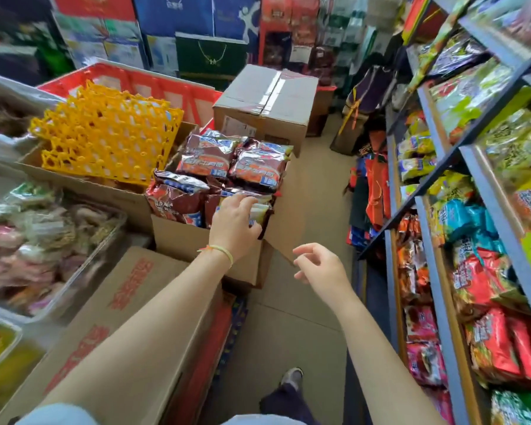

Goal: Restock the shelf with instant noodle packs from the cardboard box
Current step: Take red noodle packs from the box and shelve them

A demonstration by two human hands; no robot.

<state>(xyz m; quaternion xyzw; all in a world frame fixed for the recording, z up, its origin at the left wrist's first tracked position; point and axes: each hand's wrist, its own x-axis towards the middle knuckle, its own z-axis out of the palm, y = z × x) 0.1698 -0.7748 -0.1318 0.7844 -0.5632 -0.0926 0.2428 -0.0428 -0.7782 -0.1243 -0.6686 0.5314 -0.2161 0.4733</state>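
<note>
- The instant noodle packs (224,176) fill the open cardboard box (196,243) to the brim, dark red wrappers lying flat in overlapping rows, two at the far edge, more toward the near edge
- My left hand (233,222) is down on the packs at the box's near right corner, fingers curled over the top of one pack; I judge I'm closing on it, though whether it's properly gripped or only touched I cannot tell
- My right hand (316,265) hangs in the air just past the box's right flap, fingers loosely spread, holding nothing
- So the step in hand is the pick: getting packs out of the box, none yet on their way over
- The shelf (442,185) runs along my right, its tiers already crowded with bright packets, the red ones on the lower tiers
- Next I need to pinch the pack firmly, lift it clear of its neighbours without dragging them over the edge, then find a gap among the matching packs
- A yellow egg tray (105,133) sits in the box to the left, out of my way
</note>
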